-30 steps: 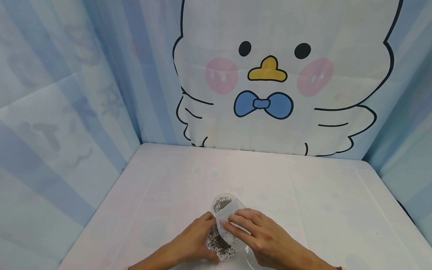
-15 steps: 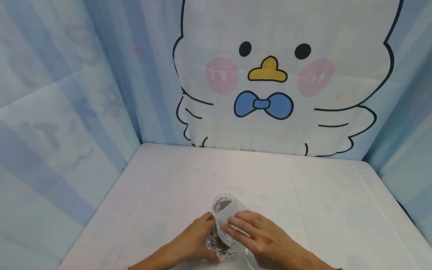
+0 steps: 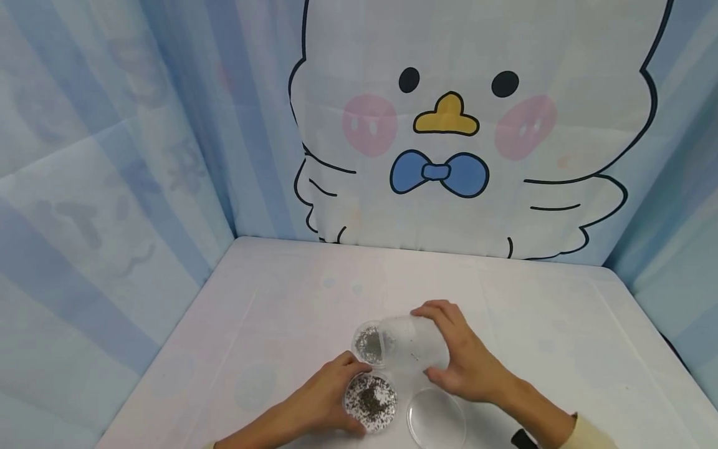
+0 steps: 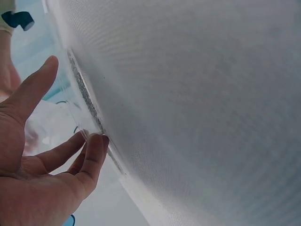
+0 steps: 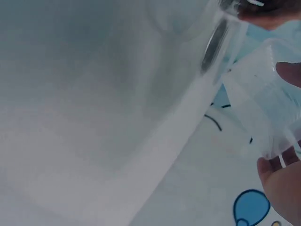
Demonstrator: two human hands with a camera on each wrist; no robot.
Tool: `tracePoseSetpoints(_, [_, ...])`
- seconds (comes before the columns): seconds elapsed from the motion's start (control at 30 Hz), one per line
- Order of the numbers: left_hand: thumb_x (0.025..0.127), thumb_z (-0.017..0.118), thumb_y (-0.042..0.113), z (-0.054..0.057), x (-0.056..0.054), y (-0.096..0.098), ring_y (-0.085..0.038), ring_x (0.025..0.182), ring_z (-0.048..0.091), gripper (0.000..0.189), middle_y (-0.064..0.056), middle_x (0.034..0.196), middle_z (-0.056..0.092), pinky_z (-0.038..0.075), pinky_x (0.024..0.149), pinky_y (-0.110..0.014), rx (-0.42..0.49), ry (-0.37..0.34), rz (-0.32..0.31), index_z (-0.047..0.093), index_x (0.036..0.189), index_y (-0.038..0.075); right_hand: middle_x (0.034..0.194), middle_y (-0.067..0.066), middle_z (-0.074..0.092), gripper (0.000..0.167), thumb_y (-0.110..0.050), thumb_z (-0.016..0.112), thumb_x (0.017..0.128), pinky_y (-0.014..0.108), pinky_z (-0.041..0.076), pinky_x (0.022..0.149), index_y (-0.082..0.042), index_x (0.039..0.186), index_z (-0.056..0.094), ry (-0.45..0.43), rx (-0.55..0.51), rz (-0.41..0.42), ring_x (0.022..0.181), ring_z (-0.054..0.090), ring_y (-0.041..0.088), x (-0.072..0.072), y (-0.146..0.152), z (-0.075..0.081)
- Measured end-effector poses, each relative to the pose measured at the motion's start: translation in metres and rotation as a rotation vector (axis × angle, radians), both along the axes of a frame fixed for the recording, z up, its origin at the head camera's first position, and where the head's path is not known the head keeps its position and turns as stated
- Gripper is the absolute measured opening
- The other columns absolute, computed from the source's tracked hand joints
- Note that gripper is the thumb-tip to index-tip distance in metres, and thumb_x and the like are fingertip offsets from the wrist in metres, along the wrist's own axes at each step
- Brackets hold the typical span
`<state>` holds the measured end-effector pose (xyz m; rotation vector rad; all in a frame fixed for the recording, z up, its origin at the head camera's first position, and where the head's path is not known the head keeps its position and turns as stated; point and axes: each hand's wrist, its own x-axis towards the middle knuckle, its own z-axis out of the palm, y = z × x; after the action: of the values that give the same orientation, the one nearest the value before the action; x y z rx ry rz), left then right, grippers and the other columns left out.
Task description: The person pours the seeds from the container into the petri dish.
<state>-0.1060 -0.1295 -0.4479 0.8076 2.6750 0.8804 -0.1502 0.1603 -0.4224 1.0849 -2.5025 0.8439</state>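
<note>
My left hand point(image 3: 331, 398) grips a round clear petri dish point(image 3: 373, 402) by its edge, thumb at the near side and fingers at the far side. Dark granules lie in the dish, thickest in the middle. In the left wrist view those fingertips point(image 4: 99, 141) touch the dish rim. A clear plastic cup point(image 3: 415, 346), tipped on its side, is held between the thumb and fingers of my right hand point(image 3: 473, 358). A few dark specks cling inside it. Just behind the first dish is a second round dish point(image 3: 367, 345) with dark granules; the cup overlaps its right side.
Right of the front dish lies a clear round lid point(image 3: 436, 419). A pale cloth covers the table point(image 3: 291, 299). Behind it hangs a curtain point(image 3: 443, 218) with a cartoon bird, and blue striped curtains point(image 3: 106, 187) flank the sides. A black object point(image 3: 523, 439) shows beside the right sleeve.
My right hand has lifted the cup off to the right and back, uncovering the front dish and the round lid. The left hand has stayed on the dish.
</note>
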Motion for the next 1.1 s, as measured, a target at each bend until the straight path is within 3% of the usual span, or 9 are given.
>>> tracePoseSetpoints(0.13, [0.061, 0.102, 0.037, 0.004, 0.002, 0.001, -0.016, 0.113, 0.062, 0.091, 0.0, 0.125, 0.059, 0.054, 0.102, -0.037, -0.012, -0.01, 0.012, 0.063, 0.137, 0.006, 0.138, 0.007, 0.053, 0.09, -0.001, 0.089, 0.062, 0.051, 0.054, 0.103, -0.005, 0.142, 0.049, -0.153, -0.074, -0.109, 0.127, 0.056, 0.027, -0.027, 0.014, -0.004])
tracePoseSetpoints(0.33, [0.061, 0.102, 0.037, 0.005, 0.002, 0.0, -0.013, 0.111, 0.061, 0.091, 0.001, 0.124, 0.058, 0.054, 0.101, -0.035, -0.021, -0.017, 0.021, 0.063, 0.137, 0.007, 0.15, 0.022, 0.049, 0.088, -0.001, 0.089, 0.073, 0.05, 0.04, 0.115, 0.0, 0.147, 0.041, -0.446, -0.168, -0.183, 0.141, 0.05, 0.046, -0.06, 0.03, -0.011])
tracePoseSetpoints(0.47, [0.061, 0.102, 0.037, 0.004, 0.002, 0.0, -0.014, 0.112, 0.061, 0.09, 0.002, 0.124, 0.058, 0.054, 0.102, -0.036, -0.027, -0.028, 0.031, 0.063, 0.137, 0.008, 0.154, 0.027, 0.044, 0.089, -0.006, 0.089, 0.077, 0.054, 0.04, 0.114, 0.0, 0.149, 0.038, -0.559, -0.193, -0.195, 0.144, 0.045, 0.05, -0.075, 0.035, -0.019])
tracePoseSetpoints(0.7, [0.061, 0.102, 0.036, 0.005, 0.003, 0.002, -0.013, 0.113, 0.06, 0.09, 0.003, 0.124, 0.059, 0.053, 0.103, -0.035, -0.04, -0.024, 0.031, 0.064, 0.137, 0.008, 0.154, 0.029, 0.043, 0.09, -0.008, 0.089, 0.08, 0.057, 0.047, 0.109, 0.002, 0.151, 0.036, -0.589, -0.19, -0.206, 0.141, 0.048, 0.05, -0.085, 0.038, -0.033])
tracePoseSetpoints(0.93, [0.061, 0.102, 0.038, 0.004, 0.002, 0.003, -0.013, 0.113, 0.06, 0.09, 0.002, 0.124, 0.059, 0.054, 0.102, -0.035, -0.053, -0.025, 0.021, 0.064, 0.137, 0.007, 0.151, 0.03, 0.049, 0.092, -0.014, 0.091, 0.079, 0.059, 0.043, 0.113, 0.003, 0.151, 0.037, -0.567, -0.159, -0.216, 0.139, 0.051, 0.049, -0.091, 0.042, -0.042])
tracePoseSetpoints(1.1, [0.065, 0.1, 0.041, -0.003, -0.003, 0.001, -0.014, 0.111, 0.061, 0.089, -0.001, 0.124, 0.059, 0.055, 0.099, -0.038, -0.05, -0.006, -0.005, 0.063, 0.137, 0.005, 0.149, 0.027, 0.05, 0.098, -0.01, 0.092, 0.076, 0.058, 0.043, 0.114, 0.001, 0.154, 0.034, -0.466, -0.16, -0.264, 0.137, 0.05, 0.046, -0.081, 0.043, -0.038])
